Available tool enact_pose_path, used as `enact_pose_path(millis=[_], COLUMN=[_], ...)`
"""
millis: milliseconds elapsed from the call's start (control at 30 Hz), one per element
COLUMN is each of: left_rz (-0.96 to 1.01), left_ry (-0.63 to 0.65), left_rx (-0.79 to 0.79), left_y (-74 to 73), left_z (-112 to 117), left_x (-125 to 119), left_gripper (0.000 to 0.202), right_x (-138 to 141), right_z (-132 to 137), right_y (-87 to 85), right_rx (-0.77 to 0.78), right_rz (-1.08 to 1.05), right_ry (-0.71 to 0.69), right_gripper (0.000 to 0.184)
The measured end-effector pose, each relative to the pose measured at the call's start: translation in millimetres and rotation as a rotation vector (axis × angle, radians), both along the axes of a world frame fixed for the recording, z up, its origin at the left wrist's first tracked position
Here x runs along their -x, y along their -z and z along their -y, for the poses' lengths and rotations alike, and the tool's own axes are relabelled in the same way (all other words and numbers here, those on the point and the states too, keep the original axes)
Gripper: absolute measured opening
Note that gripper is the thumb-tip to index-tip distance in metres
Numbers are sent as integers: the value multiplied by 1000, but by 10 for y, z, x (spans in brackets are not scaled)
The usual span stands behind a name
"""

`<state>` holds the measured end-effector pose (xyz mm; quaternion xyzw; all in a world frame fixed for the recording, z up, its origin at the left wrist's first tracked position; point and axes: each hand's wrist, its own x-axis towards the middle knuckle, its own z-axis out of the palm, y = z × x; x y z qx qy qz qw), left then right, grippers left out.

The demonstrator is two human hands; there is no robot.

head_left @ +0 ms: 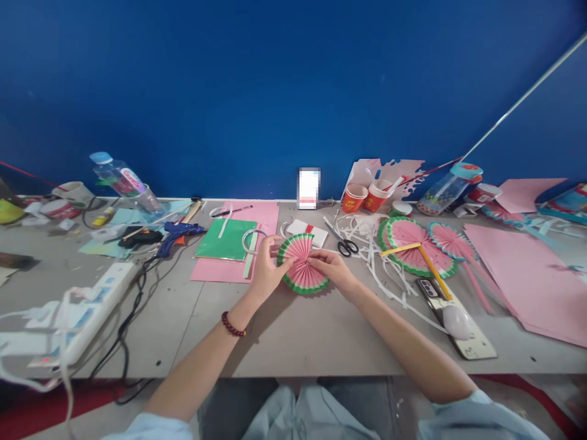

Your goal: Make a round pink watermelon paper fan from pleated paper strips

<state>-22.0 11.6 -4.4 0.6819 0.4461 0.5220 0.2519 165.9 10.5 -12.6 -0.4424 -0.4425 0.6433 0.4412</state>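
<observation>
A round pleated paper fan (302, 278), pink with a green and white rim, is spread out between my hands over the middle of the table. My left hand (270, 263) grips its left side, thumb laid across the front pleats. With thumb and fingers pinched together, my right hand (332, 269) holds it near the centre on the right. A narrow gap shows in the pleats at the upper right. Behind the fan lies a white packet with a red mark (316, 233). Black-handled scissors (347, 246) rest just beyond my right hand.
Green paper (224, 240) lies on pink sheets at left, near a blue glue gun (178, 235) and a power strip (98, 305). On the right are finished fans (403, 235), white paper strips (373, 269), a phone (477, 342) and pink paper (532, 269). Red paper cups (354, 198) stand behind.
</observation>
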Motion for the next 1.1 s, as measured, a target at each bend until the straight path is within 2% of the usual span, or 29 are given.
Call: enact_pose_path(millis=[67,133,267,533,733,900,1100], left_rz=[-161,-325,-539,-582,-582,-544,-621], left_ry=[-69,-68,-29,-37,-33,30,59], left_rx=[-206,-351,-449,-478,-414,-377,-388], left_y=[-37,-80,-111,-16,-18,-15,-45], left_z=[27,57,98,81,97,92,77], left_x=[4,-2,-34,-48,-64,-65,-67], left_gripper=[24,12,3,12,13,15,17], right_x=[2,0,-2,29,72,82,91], right_z=[-6,-12,-12,23,47,54,66], right_y=[30,58,85,29,31,62,47], right_rx=[-8,-29,-62,-104,-135,-124,-113], right_rz=[-13,-11,3,44,52,17,-4], right_ry=[5,2,20,19,12,21,8], right_gripper=[28,28,29,30,31,28,27])
